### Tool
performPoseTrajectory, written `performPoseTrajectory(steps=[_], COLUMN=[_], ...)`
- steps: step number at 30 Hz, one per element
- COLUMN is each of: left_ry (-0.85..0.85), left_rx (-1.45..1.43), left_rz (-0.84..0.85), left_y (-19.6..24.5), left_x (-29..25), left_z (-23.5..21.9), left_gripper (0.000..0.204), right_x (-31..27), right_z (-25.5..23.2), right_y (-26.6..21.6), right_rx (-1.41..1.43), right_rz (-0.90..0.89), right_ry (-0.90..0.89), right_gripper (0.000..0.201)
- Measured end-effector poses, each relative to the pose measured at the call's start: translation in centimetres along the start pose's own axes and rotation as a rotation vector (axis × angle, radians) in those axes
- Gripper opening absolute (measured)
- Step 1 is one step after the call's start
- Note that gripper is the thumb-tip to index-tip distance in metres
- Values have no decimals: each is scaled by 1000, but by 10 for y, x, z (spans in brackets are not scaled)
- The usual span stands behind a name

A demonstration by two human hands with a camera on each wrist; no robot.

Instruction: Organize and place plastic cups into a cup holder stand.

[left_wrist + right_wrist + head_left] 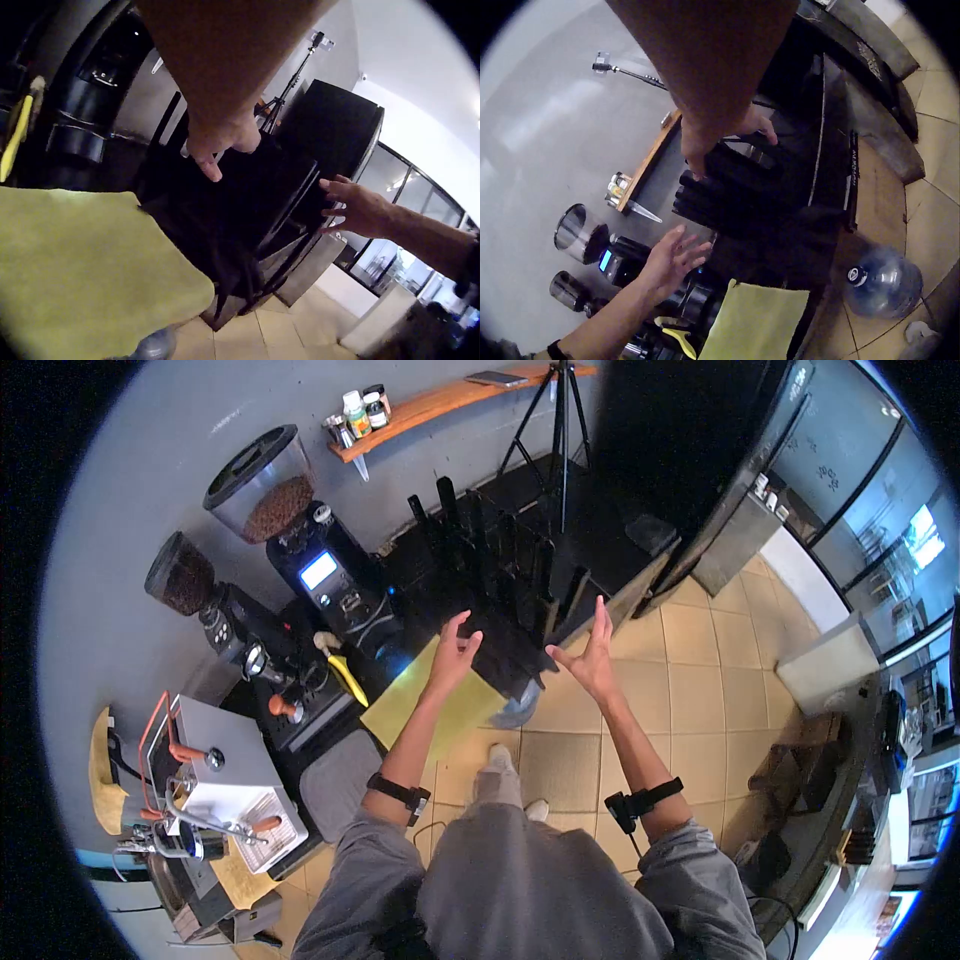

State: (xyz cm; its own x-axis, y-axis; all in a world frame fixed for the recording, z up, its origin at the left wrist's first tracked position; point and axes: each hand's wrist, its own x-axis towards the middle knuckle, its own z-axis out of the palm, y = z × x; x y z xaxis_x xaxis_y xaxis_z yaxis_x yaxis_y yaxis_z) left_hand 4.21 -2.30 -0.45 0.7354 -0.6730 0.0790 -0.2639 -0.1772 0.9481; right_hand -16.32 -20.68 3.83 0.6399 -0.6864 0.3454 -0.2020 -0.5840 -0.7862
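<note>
Both hands reach forward over the dark counter, apart from each other, with nothing seen held in either. My left hand (455, 652) is spread above the far edge of a yellow-green cloth (425, 712), fingers loosely bent. To its right, my right hand (592, 662) points away, thumb held apart from fingers. Beyond and between them stands a black object with several upright slats (490, 550); its exact kind is hard to make out in the dark. In the right wrist view the left hand (671, 262) shows spread fingers, while the right hand (712, 139) overlaps the black object.
Two coffee grinders (330, 575) and an espresso machine (235, 770) line the left. A yellow-handled brush (346, 678) lies beside the cloth. A tripod (562, 450) stands behind, under a wooden shelf (440, 415). On the tiled floor is a large water bottle (885, 283).
</note>
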Motion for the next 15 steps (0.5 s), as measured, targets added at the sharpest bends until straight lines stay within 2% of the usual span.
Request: performPoseTrajectory(steps=[1,3,4,8,11,13,15], left_ry=[8,153,153,159,161,224,155], left_rx=[-2,139,74,26,88,120,106], left_rz=[1,207,125,93,34,52,26], left_y=[-1,1,8,8,-1,-17,-34], left_x=[19,50,64,114,131,141,155], left_z=[0,8,10,14,15,20,22], left_gripper=[57,66,76,89,90,86,80], right_x=[15,37,46,61,61,60,59], right_z=[5,14,17,40,43,48,51], right_y=[-2,-6,-5,18,16,17,29], right_rx=[0,69,73,172,137,336,239], right_rz=[-8,12,8,-6,22,229,251], right_ry=[-4,67,36,-21,-52,-64,-111], right_gripper=[126,136,138,142,145,142,139])
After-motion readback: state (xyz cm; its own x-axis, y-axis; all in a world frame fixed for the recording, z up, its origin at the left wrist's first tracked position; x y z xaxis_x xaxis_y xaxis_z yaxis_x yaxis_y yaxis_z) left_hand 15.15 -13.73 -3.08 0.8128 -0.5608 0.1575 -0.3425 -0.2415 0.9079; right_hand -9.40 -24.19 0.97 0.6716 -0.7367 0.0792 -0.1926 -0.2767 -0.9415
